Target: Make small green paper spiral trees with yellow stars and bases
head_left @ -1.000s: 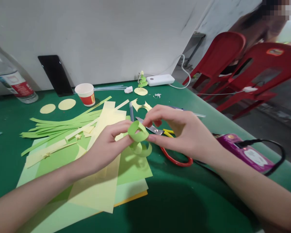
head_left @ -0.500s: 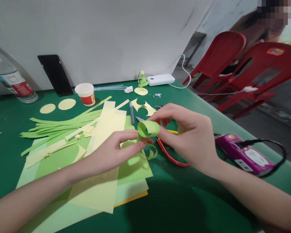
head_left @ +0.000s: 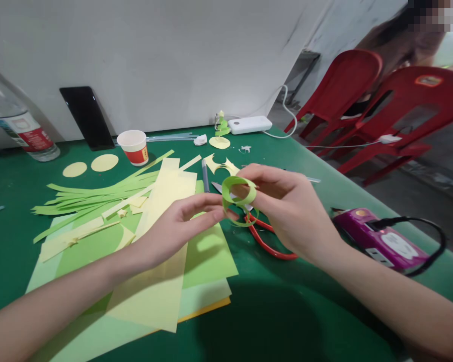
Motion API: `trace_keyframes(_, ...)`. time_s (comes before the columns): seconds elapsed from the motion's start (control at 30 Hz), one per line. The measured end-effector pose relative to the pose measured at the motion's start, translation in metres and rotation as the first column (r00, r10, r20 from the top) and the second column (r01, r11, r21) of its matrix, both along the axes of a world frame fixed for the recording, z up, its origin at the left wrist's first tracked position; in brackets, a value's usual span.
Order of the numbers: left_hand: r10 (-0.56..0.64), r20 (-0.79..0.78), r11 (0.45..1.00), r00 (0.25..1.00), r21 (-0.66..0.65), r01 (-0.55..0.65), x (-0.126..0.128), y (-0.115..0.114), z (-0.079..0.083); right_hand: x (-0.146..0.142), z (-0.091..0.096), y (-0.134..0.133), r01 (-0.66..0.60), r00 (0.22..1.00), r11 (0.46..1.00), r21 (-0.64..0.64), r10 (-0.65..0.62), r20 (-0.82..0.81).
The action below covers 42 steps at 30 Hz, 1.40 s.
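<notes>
A green paper strip (head_left: pixel 229 185) is curled into loops between my two hands. My right hand (head_left: pixel 292 203) pinches the upper loop from the right, with thumb and fingers closed on it. From the left, my left hand (head_left: pixel 189 213) holds the strip's lower edge between thumb and fingertips; the exact contact is partly hidden. Beneath the loops lie scissors with red handles (head_left: pixel 269 247), their blades partly covered by my right hand. Under my left forearm is a stack of paper sheets (head_left: pixel 211 254), with a pale yellow sheet (head_left: pixel 151 296) on top.
Several cut green strips (head_left: pixel 98 196) lie at left. Behind them stand a paper cup (head_left: pixel 133 148), a phone (head_left: pixel 86 118) and a water bottle (head_left: pixel 20 123). A small paper tree (head_left: pixel 222 125) stands beside a white power bank (head_left: pixel 250 124). A purple power socket (head_left: pixel 381 239) sits right.
The coiled strip has moved slightly right and up, and its loop now opens toward me. My right hand has turned a little; my left fingers have shifted right with the strip.
</notes>
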<state>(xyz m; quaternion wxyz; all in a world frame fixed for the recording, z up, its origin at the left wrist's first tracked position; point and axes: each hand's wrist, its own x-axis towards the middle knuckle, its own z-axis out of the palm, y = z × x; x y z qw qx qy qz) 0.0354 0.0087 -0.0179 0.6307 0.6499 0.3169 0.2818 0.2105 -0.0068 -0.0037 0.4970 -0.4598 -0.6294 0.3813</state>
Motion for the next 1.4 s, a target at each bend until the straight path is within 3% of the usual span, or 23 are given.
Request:
trace_keyframes(0.17, 0.068, -0.042, 0.997, 0.997, 0.051, -0.066, -0.001, 0.0, 0.003, 0.0, 0.001, 0.0, -0.069, 0.997, 0.997, -0.033, 0.067, -0.046)
trace_keyframes(0.3, 0.11, -0.051, 0.994, 0.993, 0.019, -0.11, -0.001, 0.0, 0.004, 0.004, 0.005, 0.0, -0.111, 0.993, 0.993, -0.047, 0.109, -0.054)
trace_keyframes(0.43, 0.152, -0.025, 0.988, 0.988, 0.017, -0.151, -0.001, 0.002, 0.005, 0.009, 0.004, 0.003, -0.199, 0.975, 0.98, 0.005, 0.198, -0.105)
trace_keyframes(0.53, 0.174, 0.015, 0.984, 0.985, 0.034, -0.174, -0.002, 0.004, 0.004, 0.01, 0.002, 0.004, -0.19, 0.98, 0.981, 0.038, 0.192, -0.048)
trace_keyframes(0.7, 0.169, 0.061, 0.986, 0.984, -0.005, -0.169, -0.003, 0.004, 0.006, 0.009, 0.007, 0.004, -0.188, 0.976, 0.978, -0.089, 0.196, 0.094)
trace_keyframes(0.87, 0.199, -0.044, 0.957, 0.979, 0.225, -0.184, -0.004, 0.001, 0.012, 0.014, 0.014, 0.007, -0.235, 0.953, 0.968, -0.093, 0.248, 0.174)
trace_keyframes(1.0, 0.207, -0.08, 0.92, 0.975, 0.355, -0.166, -0.005, -0.001, 0.014, 0.018, 0.017, 0.011, -0.251, 0.926, 0.941, -0.225, 0.301, 0.226)
trace_keyframes(1.27, 0.173, -0.133, 0.928, 0.976, 0.354, -0.117, -0.006, 0.001, 0.017, 0.013, 0.011, 0.015, -0.364, 0.89, 0.892, -0.267, 0.418, 0.184)
trace_keyframes(1.4, 0.157, -0.155, 0.931, 0.975, 0.352, -0.094, -0.007, 0.001, 0.019, 0.012, 0.009, 0.014, -0.375, 0.89, 0.895, -0.24, 0.42, 0.175)
